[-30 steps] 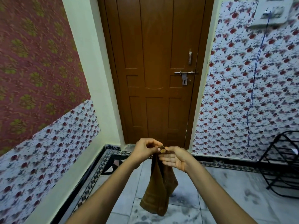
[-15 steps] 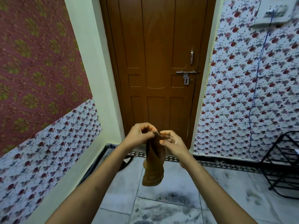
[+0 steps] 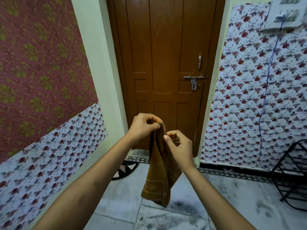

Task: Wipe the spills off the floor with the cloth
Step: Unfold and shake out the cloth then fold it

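A brown cloth (image 3: 157, 183) hangs folded in the air in front of the door. My left hand (image 3: 143, 126) pinches its top corner between thumb and fingers. My right hand (image 3: 180, 147) grips the cloth's upper edge just below and to the right. Dark smudged spills (image 3: 181, 206) mark the grey marble floor (image 3: 116, 205) under the cloth, and more smudges spread toward the right.
A shut brown wooden door (image 3: 166, 63) with a latch stands straight ahead. Patterned walls close in on the left and right. A black wire rack (image 3: 294, 173) stands at the right. A blue cord (image 3: 265, 97) hangs down the right wall. A patterned tile border runs along the floor's edge.
Both hands have lifted the cloth higher in front of the door. My right hand has slid down the cloth's edge, and the cloth hangs longer than half a second ago.
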Demonstrator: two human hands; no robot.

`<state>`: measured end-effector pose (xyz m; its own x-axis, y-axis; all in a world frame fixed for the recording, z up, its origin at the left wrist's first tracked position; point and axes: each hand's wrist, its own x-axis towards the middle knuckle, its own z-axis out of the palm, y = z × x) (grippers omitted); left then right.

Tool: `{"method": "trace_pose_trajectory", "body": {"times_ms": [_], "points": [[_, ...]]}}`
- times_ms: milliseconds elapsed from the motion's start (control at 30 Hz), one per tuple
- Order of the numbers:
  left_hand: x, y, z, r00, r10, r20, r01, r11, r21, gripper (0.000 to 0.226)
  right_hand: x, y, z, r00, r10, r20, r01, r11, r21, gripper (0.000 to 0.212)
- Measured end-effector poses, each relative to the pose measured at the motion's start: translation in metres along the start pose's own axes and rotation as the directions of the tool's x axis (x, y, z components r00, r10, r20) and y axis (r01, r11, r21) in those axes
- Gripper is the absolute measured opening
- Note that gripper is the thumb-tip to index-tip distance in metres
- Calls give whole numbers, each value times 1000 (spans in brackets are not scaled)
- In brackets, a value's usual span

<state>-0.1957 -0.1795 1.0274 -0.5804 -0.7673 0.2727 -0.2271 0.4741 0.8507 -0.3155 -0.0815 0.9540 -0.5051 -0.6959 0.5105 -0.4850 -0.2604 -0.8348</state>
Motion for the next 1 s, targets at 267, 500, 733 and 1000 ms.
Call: {"method": "trace_pose_trajectory", "body": {"times_ms": [267,500,733,1000], "points": [[10,16,-36,995,26,-96,-38,992,-123,16,2,32,-25,817,244,522,-110,956,-273,20],[9,1,-55,991,-27,-131,25,1000,-14,14,19,31,-55,876,271,400,141,649,-748,32],[2,-25,-55,994,-59,-91,59,998,-2,13,41,21,-57,972,232,46,-79,502,-861,36],[-3,-30,-68,991,-75,-115,64,993,-101,14,50,15,-81,984,123,126,19,638,-770,20]]}}
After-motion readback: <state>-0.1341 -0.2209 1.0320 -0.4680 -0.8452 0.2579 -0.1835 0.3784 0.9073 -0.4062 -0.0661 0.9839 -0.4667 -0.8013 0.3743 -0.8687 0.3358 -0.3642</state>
